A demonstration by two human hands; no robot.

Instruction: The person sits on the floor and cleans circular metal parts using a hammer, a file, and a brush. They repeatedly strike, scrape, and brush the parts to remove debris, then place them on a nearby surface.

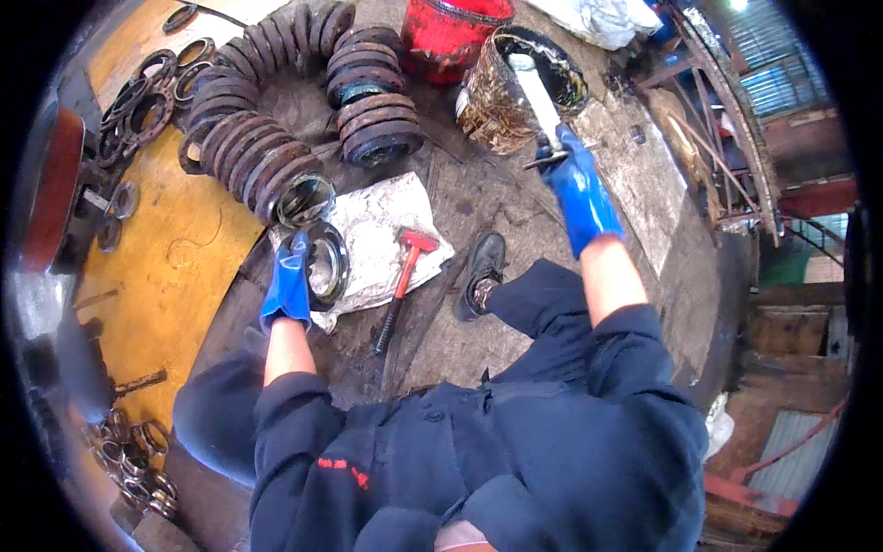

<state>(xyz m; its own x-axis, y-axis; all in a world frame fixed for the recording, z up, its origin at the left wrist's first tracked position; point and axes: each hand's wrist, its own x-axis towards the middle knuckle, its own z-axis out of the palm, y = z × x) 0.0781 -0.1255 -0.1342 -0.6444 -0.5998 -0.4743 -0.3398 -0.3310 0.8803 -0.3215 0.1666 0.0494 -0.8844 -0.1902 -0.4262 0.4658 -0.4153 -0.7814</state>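
My left hand [288, 281], in a blue glove, closes on the edge of a shiny metal ring [331, 265] tilted up at the left edge of a stained white cloth [377, 212]. Further right, my right hand [582, 189], also gloved in blue, grips a tool with a long pale shaft [536, 97] and a dark crosspiece by the fingers; its exact kind is unclear. The pale end reaches over the mouth of a grease-smeared bucket [492, 109]. A red-headed hammer [405, 276] lies across the cloth and floor between my hands.
Rows of dark rings [244, 152] curve across the floor ahead, with a second row [372, 101] beside them. A red bucket [441, 41] stands behind the smeared one. Loose rings [147, 106] lie on a yellow surface [175, 248] at left. A metal rack [717, 110] stands at right.
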